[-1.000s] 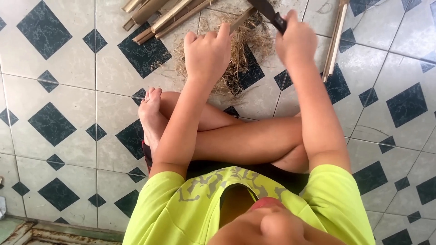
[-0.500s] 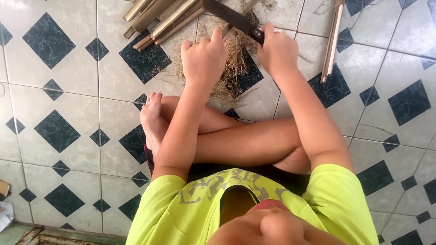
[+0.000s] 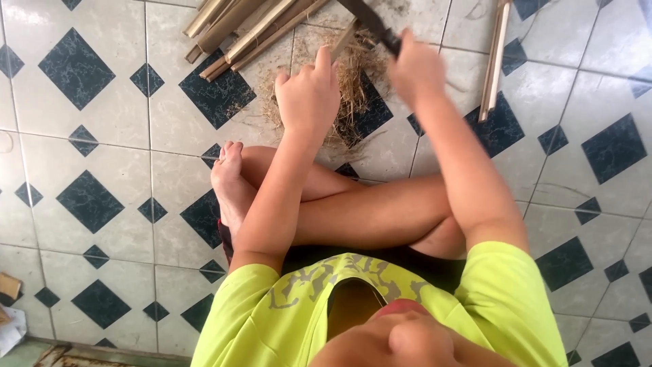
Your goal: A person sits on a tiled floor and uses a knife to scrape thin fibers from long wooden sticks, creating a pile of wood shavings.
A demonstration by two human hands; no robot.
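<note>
I sit cross-legged on a tiled floor. My left hand (image 3: 309, 92) is closed around a thin bamboo strip (image 3: 344, 41) that slants up and to the right. My right hand (image 3: 415, 68), blurred, grips the dark handle of a big knife (image 3: 370, 22) whose blade points up-left above the strip. Under both hands lies a heap of dry straw-coloured shavings (image 3: 356, 85).
A bundle of split bamboo sticks (image 3: 244, 27) lies at the top left. Two long bamboo slats (image 3: 496, 58) lie to the right of my right hand. My bare foot (image 3: 231, 180) and crossed legs fill the middle. Scraps of cardboard (image 3: 8, 289) sit at the lower left edge.
The knife swung down onto the strip half a second ago and is now lifted again, farther right. My left hand stays on the strip, nearly still.
</note>
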